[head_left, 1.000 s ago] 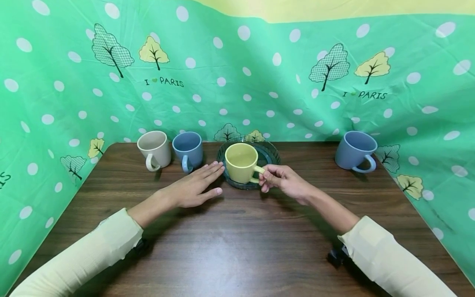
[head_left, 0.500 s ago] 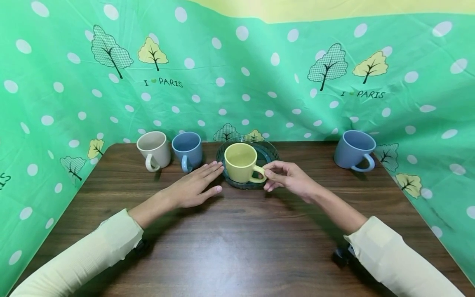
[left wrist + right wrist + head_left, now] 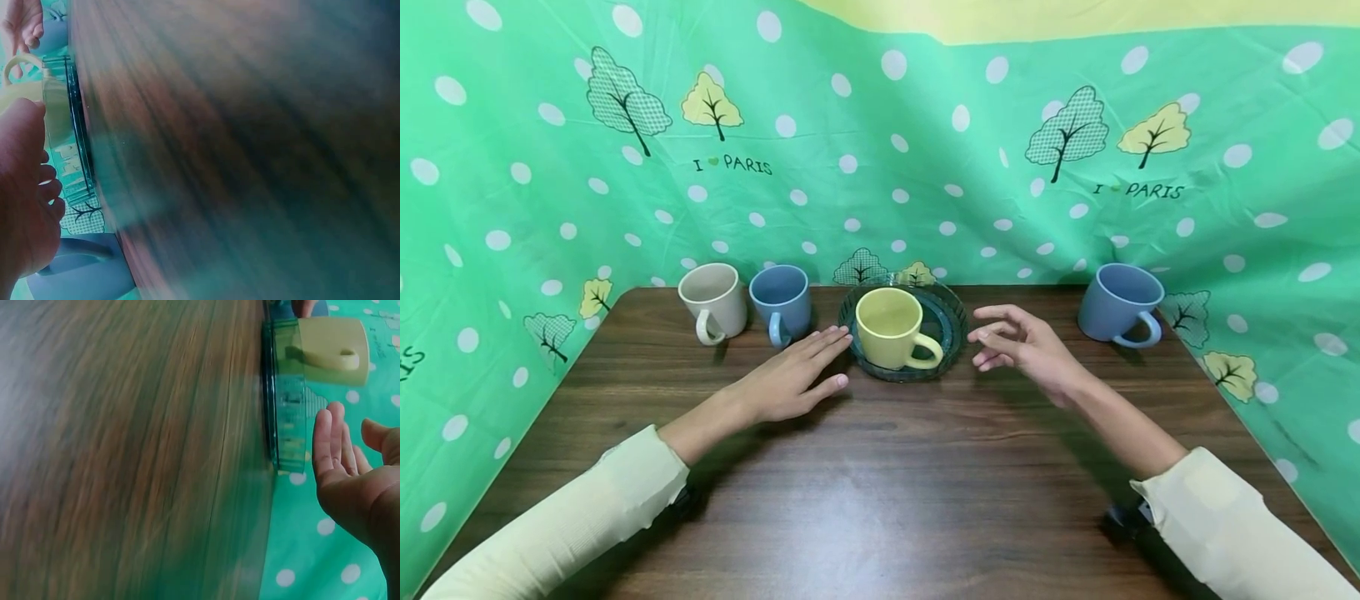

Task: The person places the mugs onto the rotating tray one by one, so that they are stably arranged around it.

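Note:
A yellow mug [image 3: 886, 333] stands upright inside a dark-tinted clear glass dish [image 3: 953, 333], its handle turned to the right. My left hand [image 3: 797, 379] lies flat with straight fingers, fingertips right at the dish's left rim. To the right of the dish my right hand [image 3: 1018, 350] hovers with loosely bent fingers and nothing in them, apart from the mug. In the right wrist view the thumb of that right hand [image 3: 353, 469] is spread from the fingers, near the glass dish [image 3: 290, 425] and the mug [image 3: 334, 350].
A white mug [image 3: 711, 300] and a blue mug [image 3: 781, 296] stand side by side at the back left. Another blue mug [image 3: 1116, 304] is at the back right. Behind the brown wooden table [image 3: 850, 500] hangs a green dotted cloth [image 3: 925, 167].
My right hand has let go of the yellow mug's handle and moved to the right, its fingers spreading. The left hand and the mug have stayed in place.

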Demonstrator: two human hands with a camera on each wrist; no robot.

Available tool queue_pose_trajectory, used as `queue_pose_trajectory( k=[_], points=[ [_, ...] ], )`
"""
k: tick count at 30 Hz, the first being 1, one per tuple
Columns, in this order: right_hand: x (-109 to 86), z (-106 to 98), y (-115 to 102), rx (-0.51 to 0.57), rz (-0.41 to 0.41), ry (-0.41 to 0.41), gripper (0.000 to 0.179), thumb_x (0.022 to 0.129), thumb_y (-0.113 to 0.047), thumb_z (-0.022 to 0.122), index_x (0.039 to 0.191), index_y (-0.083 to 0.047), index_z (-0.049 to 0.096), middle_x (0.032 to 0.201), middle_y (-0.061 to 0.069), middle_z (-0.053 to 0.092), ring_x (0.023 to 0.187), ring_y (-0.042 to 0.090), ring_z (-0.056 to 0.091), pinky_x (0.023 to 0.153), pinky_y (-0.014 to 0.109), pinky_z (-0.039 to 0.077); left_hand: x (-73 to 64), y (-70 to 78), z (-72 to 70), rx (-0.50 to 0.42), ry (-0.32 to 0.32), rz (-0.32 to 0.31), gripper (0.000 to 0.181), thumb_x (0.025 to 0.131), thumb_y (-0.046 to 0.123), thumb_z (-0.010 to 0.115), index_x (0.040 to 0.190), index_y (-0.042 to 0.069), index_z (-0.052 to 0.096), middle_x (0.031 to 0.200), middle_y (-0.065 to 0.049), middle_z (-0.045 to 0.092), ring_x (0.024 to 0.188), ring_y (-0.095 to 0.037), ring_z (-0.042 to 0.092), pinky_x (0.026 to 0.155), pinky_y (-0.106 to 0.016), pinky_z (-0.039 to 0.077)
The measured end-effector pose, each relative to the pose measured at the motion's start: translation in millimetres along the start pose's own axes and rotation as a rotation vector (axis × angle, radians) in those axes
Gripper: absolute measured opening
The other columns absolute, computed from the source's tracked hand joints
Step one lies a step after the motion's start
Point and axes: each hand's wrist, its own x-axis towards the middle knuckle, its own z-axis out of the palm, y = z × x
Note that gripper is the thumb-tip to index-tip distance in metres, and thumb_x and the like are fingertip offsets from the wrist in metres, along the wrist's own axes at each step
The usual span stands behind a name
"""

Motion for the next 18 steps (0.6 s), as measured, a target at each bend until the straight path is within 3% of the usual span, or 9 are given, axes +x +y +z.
queue_pose_trajectory(
  k=[3,9,13,18],
  points=[
    [-4.5,-8,0,-0.012,0.001,0.027,0.049,0.118,-0.017,0.062,0.161,-0.002,0.045,0.117,-0.008,0.079,0.094,0.015,0.082,0.09,0.033,0.071,-1.3,0.5,0.1,0.005,0.023,0.008,0.069,0.12,0.042,0.054,0.175,0.003,0.037,0.184,-0.019,0.035,0.172,-0.043,0.033,0.142,-0.061,0.029],
    [-12.2,-25,2,-0.03,0.001,0.074,0.031,0.118,-0.023,0.062,0.146,-0.014,0.052,0.115,-0.011,0.078,0.098,0.015,0.082,0.09,0.031,0.07,-2.8,2.0,0.3,0.022,0.058,0.027,0.065,0.119,0.039,0.056,0.172,0.003,0.044,0.181,-0.02,0.041,0.17,-0.043,0.037,0.138,-0.064,0.035],
    [-15.9,-38,3,-0.012,0.0,0.103,0.023,0.118,-0.023,0.063,0.138,-0.015,0.053,0.113,-0.011,0.079,0.097,0.012,0.082,0.09,0.03,0.07,-4.3,3.1,-0.3,0.025,0.058,0.034,0.065,0.119,0.04,0.057,0.171,0.003,0.046,0.18,-0.02,0.042,0.17,-0.042,0.038,0.139,-0.063,0.035],
    [-21.1,-52,4,0.012,-0.015,0.127,0.023,0.118,-0.02,0.063,0.139,-0.015,0.056,0.113,-0.012,0.08,0.097,0.011,0.082,0.089,0.028,0.07,-6.4,3.2,0.1,0.03,0.065,0.051,0.064,0.119,0.039,0.057,0.17,0.003,0.048,0.179,-0.021,0.045,0.168,-0.043,0.041,0.137,-0.063,0.037]
  ],
)
